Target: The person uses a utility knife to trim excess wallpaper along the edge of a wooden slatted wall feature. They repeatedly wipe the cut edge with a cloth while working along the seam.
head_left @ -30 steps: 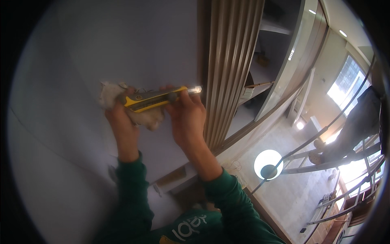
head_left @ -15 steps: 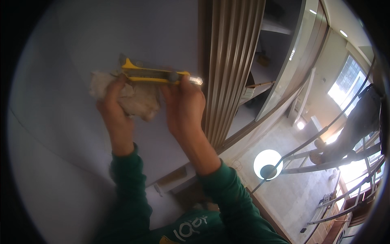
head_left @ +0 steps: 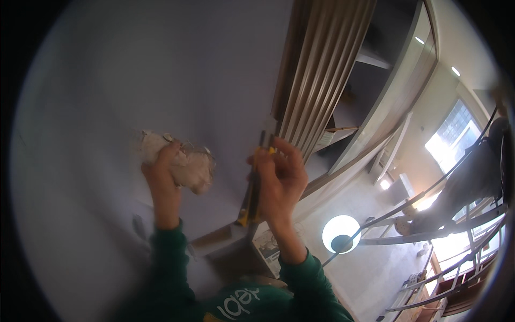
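Left of the ribbed brown panel, a yellow-and-black utility knife is pinched in the fingers of the right hand; farther left of the panel, the fingers of the left hand pinch a crumpled pale wad.

Yellow-and-dark box cutter, held near upright, slightly tilted, yellow butt end down. Crumpled off-white rag, bunched up, held left of it, apart.
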`<action>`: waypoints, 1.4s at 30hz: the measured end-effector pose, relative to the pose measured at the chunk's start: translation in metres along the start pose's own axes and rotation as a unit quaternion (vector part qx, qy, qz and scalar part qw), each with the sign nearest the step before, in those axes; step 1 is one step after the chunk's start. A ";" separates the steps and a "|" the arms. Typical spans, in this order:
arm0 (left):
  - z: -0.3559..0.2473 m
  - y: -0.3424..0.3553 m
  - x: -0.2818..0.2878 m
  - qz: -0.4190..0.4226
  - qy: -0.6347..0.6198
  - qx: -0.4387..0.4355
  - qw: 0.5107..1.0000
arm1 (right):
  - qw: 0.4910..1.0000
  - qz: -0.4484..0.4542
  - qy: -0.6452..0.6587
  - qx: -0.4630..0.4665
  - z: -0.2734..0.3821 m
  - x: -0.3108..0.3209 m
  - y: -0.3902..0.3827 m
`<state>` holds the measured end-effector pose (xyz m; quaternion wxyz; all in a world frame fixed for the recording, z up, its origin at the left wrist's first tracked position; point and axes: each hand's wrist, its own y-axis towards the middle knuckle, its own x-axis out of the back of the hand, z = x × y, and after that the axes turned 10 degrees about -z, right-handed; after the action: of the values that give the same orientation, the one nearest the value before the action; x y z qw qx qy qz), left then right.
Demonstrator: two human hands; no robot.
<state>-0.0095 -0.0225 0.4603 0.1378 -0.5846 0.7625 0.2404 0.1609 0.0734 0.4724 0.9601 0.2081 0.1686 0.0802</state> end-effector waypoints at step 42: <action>0.021 -0.036 0.025 0.038 -0.008 0.104 0.994 | 0.886 -0.007 -0.401 0.232 -0.002 0.008 0.034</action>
<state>0.0166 -0.0390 0.4232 0.1948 -0.5362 0.8037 0.1695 0.1649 0.1064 0.4829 0.8710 0.4378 -0.2154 -0.0578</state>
